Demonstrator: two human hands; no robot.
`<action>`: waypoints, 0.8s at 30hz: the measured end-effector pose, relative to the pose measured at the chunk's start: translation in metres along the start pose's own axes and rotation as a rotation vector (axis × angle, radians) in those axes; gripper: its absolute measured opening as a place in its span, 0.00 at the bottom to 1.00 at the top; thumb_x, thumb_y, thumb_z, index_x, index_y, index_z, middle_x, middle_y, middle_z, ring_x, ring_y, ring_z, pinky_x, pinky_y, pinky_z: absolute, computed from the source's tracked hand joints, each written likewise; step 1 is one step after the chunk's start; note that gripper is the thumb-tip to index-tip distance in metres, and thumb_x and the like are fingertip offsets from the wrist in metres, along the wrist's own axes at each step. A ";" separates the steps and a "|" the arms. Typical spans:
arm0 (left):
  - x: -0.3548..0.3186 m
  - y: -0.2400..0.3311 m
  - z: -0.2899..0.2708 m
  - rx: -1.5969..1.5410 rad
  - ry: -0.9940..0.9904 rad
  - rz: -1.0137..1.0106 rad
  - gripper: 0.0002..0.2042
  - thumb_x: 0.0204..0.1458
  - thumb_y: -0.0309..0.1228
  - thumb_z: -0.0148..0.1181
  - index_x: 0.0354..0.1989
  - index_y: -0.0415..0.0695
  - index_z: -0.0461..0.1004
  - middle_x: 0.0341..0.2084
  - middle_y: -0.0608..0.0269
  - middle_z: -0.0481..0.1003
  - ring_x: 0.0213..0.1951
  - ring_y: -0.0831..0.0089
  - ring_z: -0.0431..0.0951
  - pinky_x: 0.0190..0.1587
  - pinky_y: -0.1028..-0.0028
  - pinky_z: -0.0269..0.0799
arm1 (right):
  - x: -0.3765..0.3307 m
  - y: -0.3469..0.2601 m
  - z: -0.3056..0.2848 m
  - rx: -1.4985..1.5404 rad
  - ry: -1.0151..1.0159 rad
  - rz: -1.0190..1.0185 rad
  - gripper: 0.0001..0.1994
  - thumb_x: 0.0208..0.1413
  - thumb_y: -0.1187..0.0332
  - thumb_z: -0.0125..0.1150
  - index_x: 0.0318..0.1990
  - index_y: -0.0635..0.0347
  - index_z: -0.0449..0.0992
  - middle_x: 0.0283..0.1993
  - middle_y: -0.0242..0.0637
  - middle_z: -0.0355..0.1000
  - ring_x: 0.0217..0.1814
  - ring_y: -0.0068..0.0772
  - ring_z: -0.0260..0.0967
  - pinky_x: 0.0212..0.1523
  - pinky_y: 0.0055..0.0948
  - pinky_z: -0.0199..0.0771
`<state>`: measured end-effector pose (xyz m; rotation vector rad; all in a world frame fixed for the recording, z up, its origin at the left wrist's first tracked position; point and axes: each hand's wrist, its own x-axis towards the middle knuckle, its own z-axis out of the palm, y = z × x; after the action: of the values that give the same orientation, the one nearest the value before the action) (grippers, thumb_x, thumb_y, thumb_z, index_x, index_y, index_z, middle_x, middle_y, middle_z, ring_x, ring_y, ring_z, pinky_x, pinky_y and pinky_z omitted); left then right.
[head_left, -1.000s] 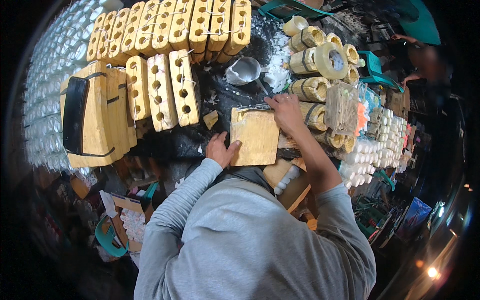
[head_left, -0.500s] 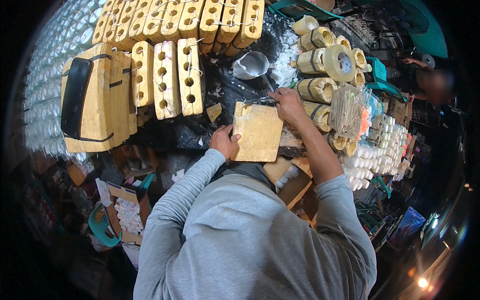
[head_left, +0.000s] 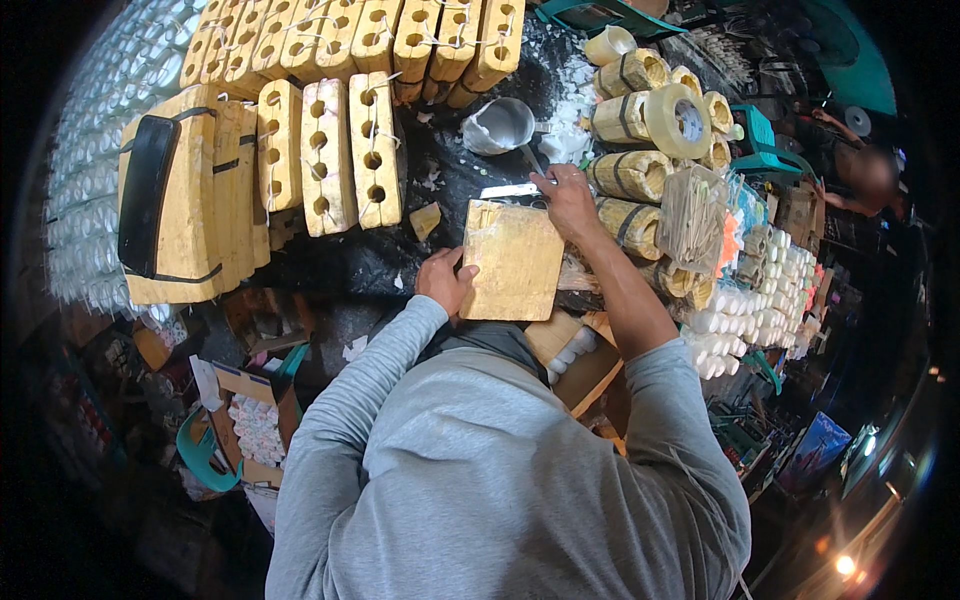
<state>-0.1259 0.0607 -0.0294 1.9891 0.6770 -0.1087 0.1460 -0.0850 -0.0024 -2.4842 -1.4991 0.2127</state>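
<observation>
A flat, square yellow block (head_left: pixel 512 262) with worn edges lies at the near edge of the dark table, right in front of me. My left hand (head_left: pixel 446 281) grips its left side, thumb on the top face and fingers around the edge. My right hand (head_left: pixel 570 205) is closed on a thin, shiny metal blade (head_left: pixel 510 190), which lies crosswise at the block's far edge. The blade's handle is hidden in my fingers. Just beyond stands a metal cup (head_left: pixel 500 127) with white residue; a narrow strip reaches from it toward my right hand.
Yellow blocks with round holes and white strings (head_left: pixel 325 155) stand in rows at left, beside a strapped stack (head_left: pixel 180 195). To the right are strapped yellow cylinders (head_left: pixel 625 175), a tape roll (head_left: pixel 680 122) and a clear box of sticks (head_left: pixel 692 220). Another person (head_left: pixel 860 170) is at far right.
My right hand has shifted slightly up and right, and the blade now catches bright light, apart from the block's top face. The left hand keeps its hold on the block.
</observation>
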 end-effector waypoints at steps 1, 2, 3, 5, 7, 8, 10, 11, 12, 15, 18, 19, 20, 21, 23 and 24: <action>0.000 0.000 0.000 0.010 0.018 0.012 0.23 0.55 0.40 0.68 0.56 0.39 0.81 0.48 0.39 0.81 0.49 0.41 0.81 0.55 0.56 0.77 | -0.001 0.000 -0.002 0.032 0.005 0.040 0.17 0.59 0.75 0.59 0.53 0.53 0.85 0.48 0.44 0.74 0.57 0.50 0.71 0.57 0.46 0.72; 0.000 0.000 0.000 0.022 0.024 0.018 0.23 0.55 0.40 0.68 0.56 0.39 0.81 0.48 0.39 0.81 0.49 0.42 0.81 0.55 0.56 0.77 | -0.002 0.001 -0.004 0.064 0.007 0.084 0.17 0.57 0.76 0.60 0.53 0.53 0.85 0.48 0.44 0.74 0.56 0.49 0.71 0.56 0.46 0.72; 0.000 0.001 0.000 0.033 0.029 0.025 0.23 0.55 0.41 0.68 0.56 0.39 0.81 0.49 0.39 0.81 0.50 0.42 0.81 0.56 0.56 0.76 | -0.003 0.001 -0.006 0.072 0.004 0.092 0.17 0.56 0.76 0.61 0.52 0.53 0.86 0.47 0.43 0.73 0.55 0.49 0.71 0.56 0.46 0.72; 0.000 0.002 -0.002 0.026 0.004 0.012 0.24 0.55 0.41 0.68 0.56 0.39 0.81 0.49 0.39 0.81 0.51 0.42 0.81 0.57 0.56 0.76 | -0.004 0.003 -0.011 0.093 0.012 0.089 0.18 0.54 0.77 0.62 0.51 0.53 0.86 0.46 0.43 0.73 0.54 0.48 0.71 0.56 0.45 0.72; 0.000 0.004 -0.005 -0.010 -0.037 -0.016 0.24 0.56 0.41 0.68 0.57 0.39 0.81 0.50 0.38 0.80 0.51 0.42 0.81 0.57 0.57 0.76 | -0.004 0.005 -0.013 0.111 -0.017 0.099 0.18 0.53 0.77 0.63 0.50 0.53 0.87 0.46 0.43 0.73 0.53 0.48 0.71 0.56 0.44 0.72; 0.000 0.005 -0.006 -0.001 -0.049 -0.025 0.24 0.56 0.41 0.69 0.57 0.39 0.81 0.50 0.38 0.80 0.51 0.42 0.81 0.57 0.56 0.76 | -0.004 0.005 -0.013 0.122 -0.021 0.093 0.17 0.52 0.77 0.63 0.50 0.53 0.87 0.45 0.42 0.73 0.53 0.48 0.70 0.56 0.44 0.73; 0.000 0.006 -0.008 0.018 -0.034 -0.016 0.24 0.56 0.41 0.69 0.56 0.38 0.81 0.49 0.39 0.80 0.51 0.42 0.81 0.57 0.56 0.76 | -0.002 0.003 -0.012 0.101 -0.046 0.056 0.16 0.53 0.76 0.63 0.49 0.53 0.87 0.46 0.42 0.73 0.53 0.48 0.71 0.55 0.43 0.73; 0.000 0.007 -0.008 0.011 -0.038 -0.013 0.24 0.56 0.41 0.69 0.56 0.38 0.81 0.49 0.39 0.81 0.50 0.42 0.81 0.57 0.56 0.76 | -0.001 0.001 -0.011 0.082 -0.088 0.071 0.16 0.54 0.76 0.62 0.49 0.53 0.87 0.47 0.42 0.73 0.53 0.48 0.71 0.55 0.43 0.73; 0.000 0.007 -0.009 0.005 -0.042 -0.011 0.24 0.56 0.41 0.69 0.56 0.38 0.81 0.49 0.39 0.81 0.50 0.42 0.81 0.57 0.56 0.76 | 0.000 -0.001 -0.010 0.062 -0.049 0.009 0.15 0.54 0.75 0.62 0.49 0.53 0.87 0.47 0.42 0.73 0.54 0.48 0.70 0.55 0.43 0.72; 0.000 0.006 -0.008 0.008 -0.035 -0.010 0.24 0.55 0.42 0.68 0.56 0.38 0.81 0.48 0.39 0.81 0.50 0.42 0.81 0.57 0.56 0.76 | 0.003 -0.008 -0.009 -0.039 -0.014 -0.085 0.17 0.53 0.75 0.62 0.50 0.52 0.86 0.47 0.42 0.72 0.54 0.49 0.70 0.56 0.44 0.72; 0.001 0.005 -0.007 0.005 -0.038 -0.013 0.24 0.55 0.42 0.68 0.55 0.38 0.81 0.48 0.39 0.81 0.50 0.42 0.81 0.56 0.56 0.76 | 0.004 -0.009 -0.015 -0.116 0.020 -0.123 0.20 0.51 0.75 0.61 0.52 0.51 0.85 0.47 0.42 0.72 0.55 0.49 0.69 0.57 0.45 0.71; 0.001 0.005 -0.008 0.003 -0.038 -0.010 0.24 0.55 0.42 0.68 0.55 0.38 0.81 0.48 0.39 0.81 0.50 0.42 0.81 0.56 0.56 0.76 | 0.003 -0.008 -0.017 -0.105 0.028 -0.090 0.17 0.55 0.72 0.61 0.52 0.49 0.86 0.47 0.42 0.72 0.55 0.49 0.70 0.57 0.46 0.71; 0.001 0.005 -0.008 -0.003 -0.039 -0.014 0.24 0.55 0.42 0.68 0.55 0.38 0.81 0.48 0.39 0.81 0.50 0.42 0.81 0.56 0.56 0.76 | 0.002 -0.007 -0.020 -0.095 0.036 -0.059 0.14 0.59 0.69 0.61 0.51 0.48 0.86 0.48 0.41 0.73 0.55 0.48 0.70 0.56 0.46 0.70; 0.001 0.005 -0.009 -0.007 -0.037 -0.014 0.24 0.55 0.41 0.68 0.55 0.38 0.81 0.48 0.39 0.81 0.50 0.42 0.81 0.56 0.56 0.76 | 0.000 -0.005 -0.021 -0.083 0.023 -0.036 0.14 0.60 0.69 0.60 0.51 0.48 0.86 0.47 0.41 0.73 0.55 0.48 0.70 0.56 0.46 0.70; 0.001 0.007 -0.010 -0.023 -0.041 -0.013 0.23 0.55 0.41 0.69 0.55 0.38 0.81 0.49 0.39 0.81 0.50 0.42 0.81 0.56 0.56 0.76 | -0.003 -0.001 -0.022 -0.057 0.005 0.004 0.14 0.60 0.69 0.60 0.51 0.49 0.86 0.47 0.42 0.73 0.55 0.48 0.70 0.55 0.45 0.71; 0.002 0.008 -0.011 -0.036 -0.049 -0.013 0.24 0.55 0.41 0.69 0.55 0.38 0.81 0.49 0.38 0.81 0.50 0.41 0.81 0.56 0.56 0.76 | -0.004 0.000 -0.021 -0.052 -0.007 -0.003 0.14 0.60 0.69 0.60 0.51 0.50 0.86 0.46 0.42 0.73 0.54 0.48 0.70 0.54 0.45 0.71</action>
<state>-0.1230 0.0682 -0.0181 1.9421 0.6563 -0.1512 0.1491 -0.0916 0.0173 -2.5241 -1.5292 0.1843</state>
